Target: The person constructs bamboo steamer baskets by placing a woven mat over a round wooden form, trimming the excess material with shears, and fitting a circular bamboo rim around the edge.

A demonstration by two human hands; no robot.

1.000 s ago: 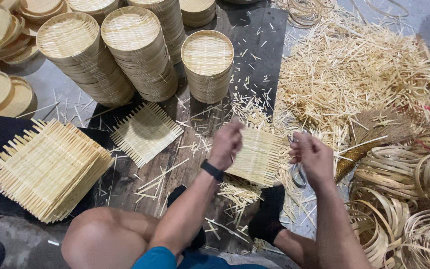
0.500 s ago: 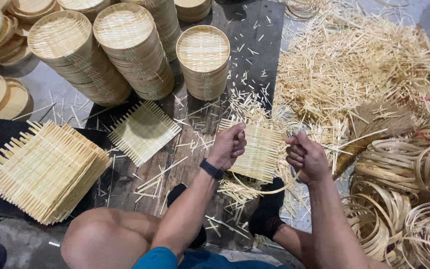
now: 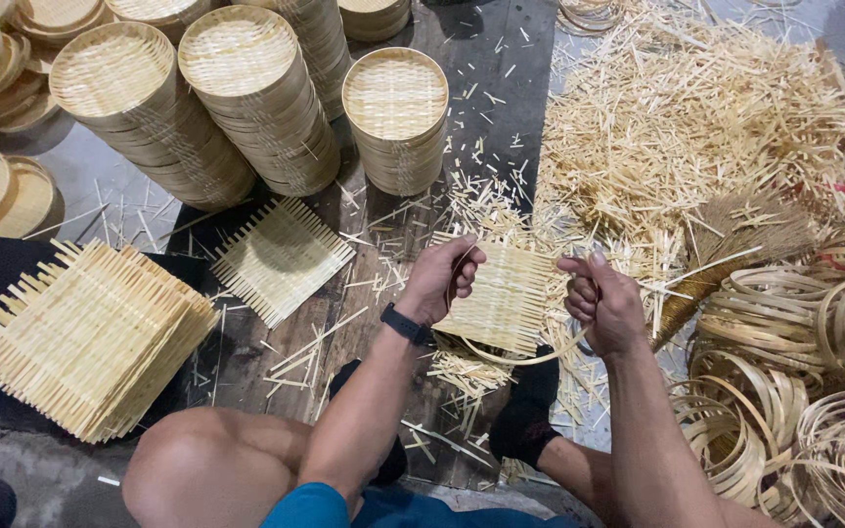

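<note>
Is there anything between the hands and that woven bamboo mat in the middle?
No, nothing visible. The left hand grips the near left edge of the woven mat, and the right hand is closed at its right edge. A thin bamboo strip curves under the mat.

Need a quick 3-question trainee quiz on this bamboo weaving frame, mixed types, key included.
1. True or false: both hands grip the woven bamboo mat.
2. What sits on the left hand's wrist? A) black watch B) red band C) nothing
3. Fill in: the stack of square mats lies to the person's ____.

Key: 1 true; 2 A, the black watch; 3 left. The right hand holds the mat's other edge.
</note>
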